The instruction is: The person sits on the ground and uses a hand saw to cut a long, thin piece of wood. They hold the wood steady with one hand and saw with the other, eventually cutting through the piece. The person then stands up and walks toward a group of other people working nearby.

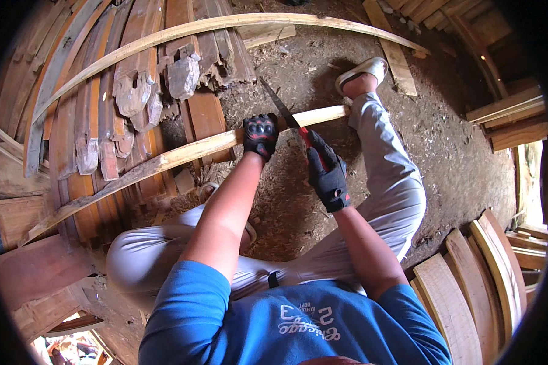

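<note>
A long, pale wooden strip (158, 163) runs slantwise from the lower left up toward my right leg. My left hand (261, 136), in a black glove with a knuckle guard, is closed around it near its right part. In my right hand (327, 173), also gloved in black, is a handsaw (280, 104) with a red and black handle. Its narrow dark blade points up and left, crossing the strip just right of my left hand. Whether the teeth touch the wood I cannot tell. The strip's right end lies by my right shin.
Weathered brown boards (134, 79) with broken ends are stacked at the far left. Another long pale strip (225, 22) lies across them. Cut planks (447, 304) lean at the lower right. Wood shavings cover the dirt floor (310, 67). More timber (511, 112) stands at the right.
</note>
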Tool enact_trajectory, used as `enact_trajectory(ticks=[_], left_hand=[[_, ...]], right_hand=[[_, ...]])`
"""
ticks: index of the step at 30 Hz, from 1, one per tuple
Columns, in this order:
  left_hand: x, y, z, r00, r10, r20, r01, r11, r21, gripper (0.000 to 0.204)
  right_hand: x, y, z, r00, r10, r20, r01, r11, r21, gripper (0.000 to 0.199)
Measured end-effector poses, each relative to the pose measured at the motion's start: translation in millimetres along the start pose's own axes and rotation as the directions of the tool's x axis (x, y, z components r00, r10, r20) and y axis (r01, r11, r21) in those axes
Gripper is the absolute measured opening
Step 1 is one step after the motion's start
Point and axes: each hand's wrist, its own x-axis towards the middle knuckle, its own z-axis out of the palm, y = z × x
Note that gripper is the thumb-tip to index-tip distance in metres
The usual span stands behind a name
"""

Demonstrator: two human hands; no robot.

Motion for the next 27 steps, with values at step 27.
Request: enact_trajectory(ticks=[27], left_hand=[[52.4,-13.1,-57.4,0.875,-0.059,0.48,0.128,0.986,-0.111,0.039]], right_hand=[[86.8,-9.7,35.0,0.983,0.186,-0.011,-0.184,0.98,0.073,0.041]])
